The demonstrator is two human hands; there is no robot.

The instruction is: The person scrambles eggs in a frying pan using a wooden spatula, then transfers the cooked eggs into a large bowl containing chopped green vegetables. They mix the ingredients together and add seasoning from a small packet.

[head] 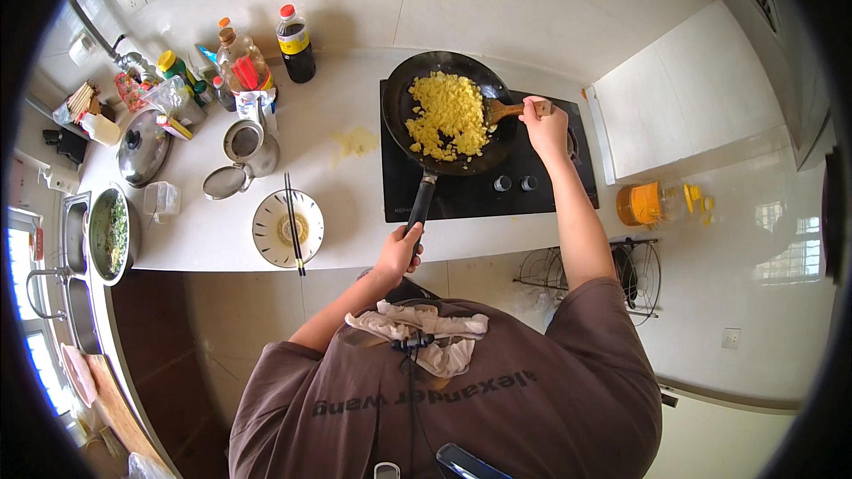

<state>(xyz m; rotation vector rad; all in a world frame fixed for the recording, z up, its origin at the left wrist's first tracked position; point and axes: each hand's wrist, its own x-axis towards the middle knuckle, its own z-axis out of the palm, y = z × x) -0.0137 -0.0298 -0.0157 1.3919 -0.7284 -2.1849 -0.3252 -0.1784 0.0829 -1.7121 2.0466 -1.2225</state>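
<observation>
My left hand (398,254) is closed around the black handle of a wok (399,126), which rests over the left side of a black gas stove (459,199). Chopped scrambled egg (449,113), yellow and broken small, covers much of the wok's inside. In my right hand (547,126) is the handle of a wooden spatula (509,110); its blade touches the egg at the right side. Left of the stove stands a patterned bowl (266,229) with chopsticks (293,223) lying across its rim and a little yellow residue inside.
A metal oil pot (261,153) with its lid open stands behind the bowl. Further back are a soy sauce bottle (296,50) and several condiments. A pot lid (143,150) and a basin of chopped greens (114,233) lie left. An oil bottle (642,204) stands right of the stove.
</observation>
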